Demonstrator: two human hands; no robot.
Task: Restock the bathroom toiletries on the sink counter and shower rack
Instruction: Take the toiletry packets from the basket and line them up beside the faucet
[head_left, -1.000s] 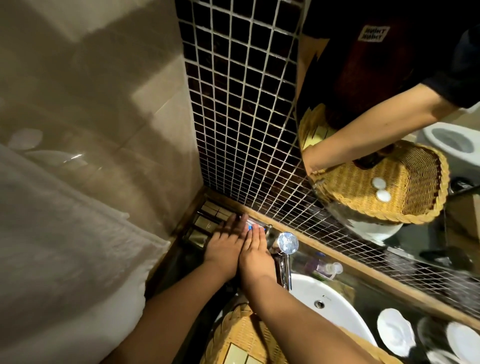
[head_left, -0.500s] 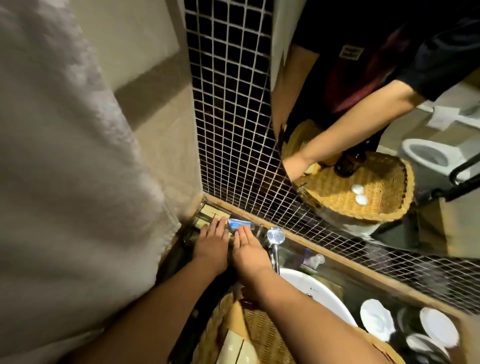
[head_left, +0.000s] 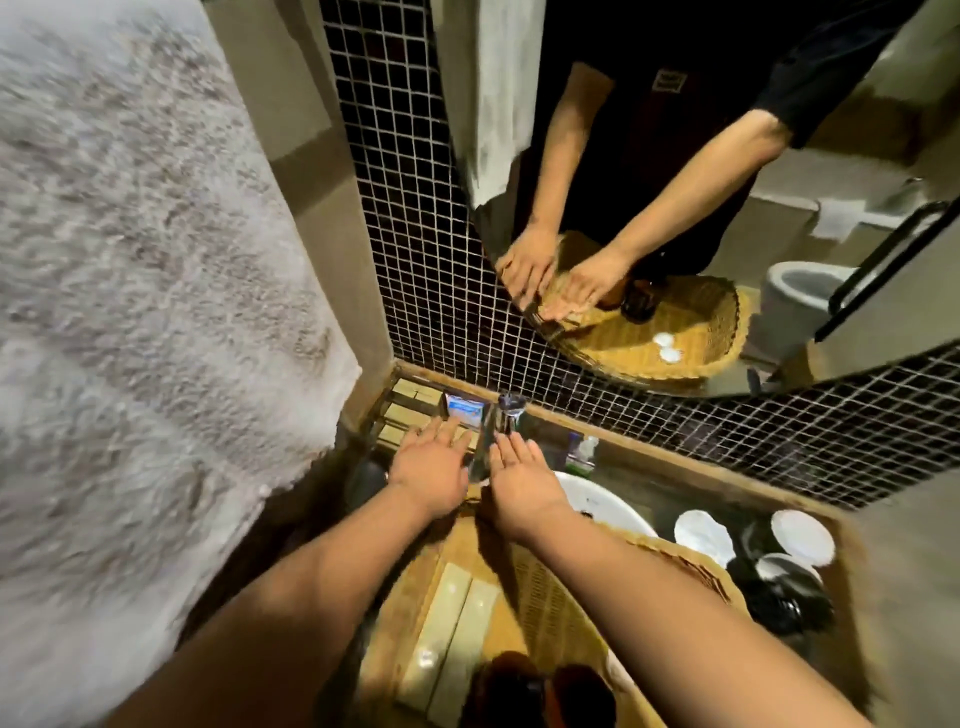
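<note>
Toiletry boxes (head_left: 451, 640) and bottles (head_left: 522, 693) sit in basket (head_left: 551, 616); left hand (head_left: 432, 468), right hand (head_left: 520, 480) outstretched, empty

Dim, warm light; motion blur smears the towel (head_left: 130, 312); wide-angle distortion bends the edges.

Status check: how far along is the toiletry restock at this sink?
Done: small beige boxes and a blue-and-white packet sit in the corner tray. In hand: nothing; the left hand and right hand are flat-fingered by that tray, beside the chrome faucet. Left: the woven wicker basket holds pale long boxes and brown bottles; the shower rack is not in view.
</note>
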